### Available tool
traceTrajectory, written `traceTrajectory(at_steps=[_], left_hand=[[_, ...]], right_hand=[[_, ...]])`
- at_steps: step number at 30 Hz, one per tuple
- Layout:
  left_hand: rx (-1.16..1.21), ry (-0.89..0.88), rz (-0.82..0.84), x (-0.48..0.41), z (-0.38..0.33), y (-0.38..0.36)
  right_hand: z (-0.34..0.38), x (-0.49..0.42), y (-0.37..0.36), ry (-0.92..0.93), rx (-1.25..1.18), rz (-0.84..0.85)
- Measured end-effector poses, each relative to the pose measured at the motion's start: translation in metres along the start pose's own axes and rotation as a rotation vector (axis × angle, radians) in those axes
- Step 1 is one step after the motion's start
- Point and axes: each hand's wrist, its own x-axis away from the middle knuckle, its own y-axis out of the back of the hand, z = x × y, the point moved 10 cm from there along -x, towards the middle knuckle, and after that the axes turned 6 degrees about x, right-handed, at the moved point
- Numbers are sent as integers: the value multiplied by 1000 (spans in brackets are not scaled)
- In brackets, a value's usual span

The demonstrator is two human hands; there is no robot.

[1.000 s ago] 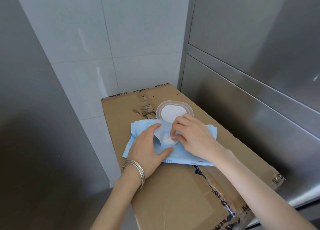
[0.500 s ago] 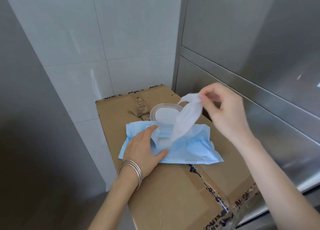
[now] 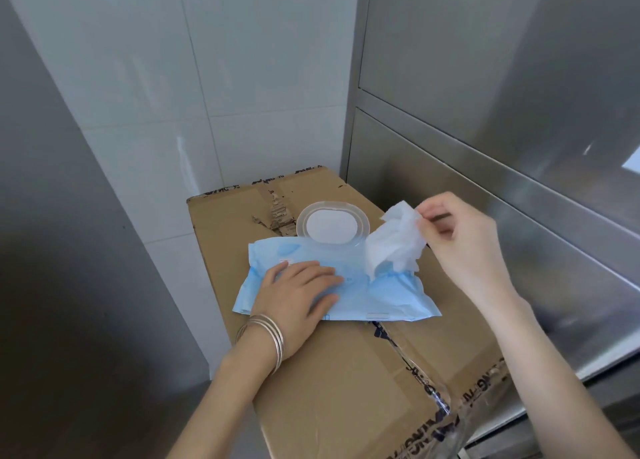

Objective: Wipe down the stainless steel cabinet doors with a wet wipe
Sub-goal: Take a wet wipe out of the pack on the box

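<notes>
In the head view, a brown cardboard box (image 3: 346, 372) fills the lower centre of the frame, and a blue wipe pack (image 3: 391, 296) lies flat on its top. The pack's clear round lid (image 3: 332, 226) is flipped open towards the far edge of the box. The left hand (image 3: 298, 296), with thin silver bangles (image 3: 270, 337) on its wrist, lies flat on the left part of the pack, fingers straight and pressing it down. The right hand (image 3: 464, 251), at centre right, pinches the top corner of a crumpled white wet wipe (image 3: 394, 244) between thumb and fingertips. The wipe hangs above the pack's right part; whether its lower end is clear of the opening cannot be told. The 2 stainless steel cabinet doors (image 3: 485, 60) fill the right side of the frame, just beside the box. White wall tiles (image 3: 173, 78) fill the upper left.
</notes>
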Motion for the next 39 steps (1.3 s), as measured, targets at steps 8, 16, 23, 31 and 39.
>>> traceTrajectory(at_steps=[8, 16, 23, 31, 39], left_hand=[[-138, -4, 95, -9, -7, -6], [-74, -163, -331, -24, -35, 60], [-29, 8, -175, -47, -11, 48], [155, -90, -144, 5, -18, 41], [169, -13, -46, 22, -6, 9]], right_hand=[[-3, 16, -10, 145, 223, 12], [-5, 17, 10, 133, 200, -19], [0, 17, 20, 108, 87, -46], [15, 13, 34, 77, -139, -190], [33, 10, 13, 74, -223, -163]])
